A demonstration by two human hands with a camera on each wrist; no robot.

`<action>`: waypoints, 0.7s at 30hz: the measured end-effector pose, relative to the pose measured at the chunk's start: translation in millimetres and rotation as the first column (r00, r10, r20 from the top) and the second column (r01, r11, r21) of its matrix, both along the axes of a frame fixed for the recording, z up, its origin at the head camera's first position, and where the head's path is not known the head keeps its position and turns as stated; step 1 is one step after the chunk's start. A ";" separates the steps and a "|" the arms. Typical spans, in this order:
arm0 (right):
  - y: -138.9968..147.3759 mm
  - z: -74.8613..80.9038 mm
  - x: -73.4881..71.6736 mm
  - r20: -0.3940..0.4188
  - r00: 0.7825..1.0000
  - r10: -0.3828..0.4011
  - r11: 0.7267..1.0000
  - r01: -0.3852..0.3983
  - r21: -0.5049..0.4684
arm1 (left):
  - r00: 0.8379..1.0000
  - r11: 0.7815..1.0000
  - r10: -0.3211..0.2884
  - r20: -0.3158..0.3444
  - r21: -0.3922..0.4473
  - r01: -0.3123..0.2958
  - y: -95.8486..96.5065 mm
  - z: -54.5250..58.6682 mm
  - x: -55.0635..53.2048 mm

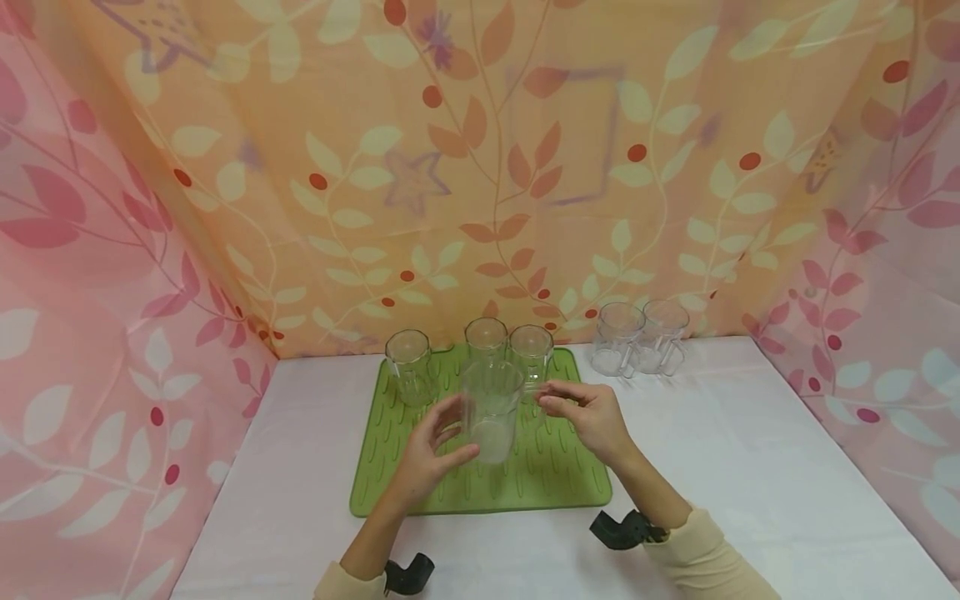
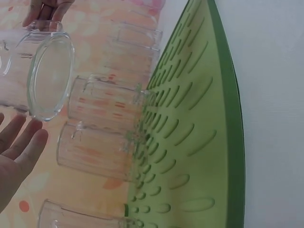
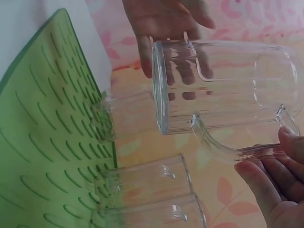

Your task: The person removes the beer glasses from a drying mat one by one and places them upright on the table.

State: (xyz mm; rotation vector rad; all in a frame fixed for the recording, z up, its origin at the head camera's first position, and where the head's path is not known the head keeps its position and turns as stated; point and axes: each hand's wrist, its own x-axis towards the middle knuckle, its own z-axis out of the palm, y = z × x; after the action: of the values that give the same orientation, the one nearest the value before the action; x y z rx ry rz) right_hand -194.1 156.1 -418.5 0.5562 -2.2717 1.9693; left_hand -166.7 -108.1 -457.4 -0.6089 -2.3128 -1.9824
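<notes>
A clear glass mug [image 1: 492, 412] is held up over the green ridged mat [image 1: 420, 492], its base toward the mat. My right hand [image 1: 588, 414] grips the mug's handle [image 3: 237, 153] between thumb and fingers. On the other side of the mug is my left hand [image 1: 435, 446], fingers spread and loosely bent alongside the glass. In the left wrist view its fingertips [image 2: 35, 128] come close to the base; whether they touch it I cannot tell.
Three clear glass mugs stand toward the back of the mat: one at the left [image 1: 411, 371] and two near the middle, including a right one [image 1: 534, 346]. Two more mugs [image 1: 617, 337] stand side by side on the white table [image 1: 712, 450] at back right. Patterned curtains [image 1: 480, 167] enclose the back and sides.
</notes>
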 end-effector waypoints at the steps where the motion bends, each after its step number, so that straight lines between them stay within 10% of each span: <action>1: 1.2 1.3 -0.4 -0.002 1.000 -0.007 1.000 0.007 -0.004 | 1.000 1.000 -0.005 -0.009 -0.001 0.005 -0.7 -0.7 0.0; 21: 33.1 22.6 -14.6 -0.134 0.980 -0.149 0.974 0.122 -0.193 | 0.990 0.992 0.120 0.069 -0.051 -0.117 -20.5 -20.5 9.8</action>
State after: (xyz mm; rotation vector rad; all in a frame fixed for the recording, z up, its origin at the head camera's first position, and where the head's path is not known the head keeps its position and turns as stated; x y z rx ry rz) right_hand -208.7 189.3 -395.8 0.4950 -1.9603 1.9734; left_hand -156.9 -128.6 -477.9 -0.3984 -2.3818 -1.9336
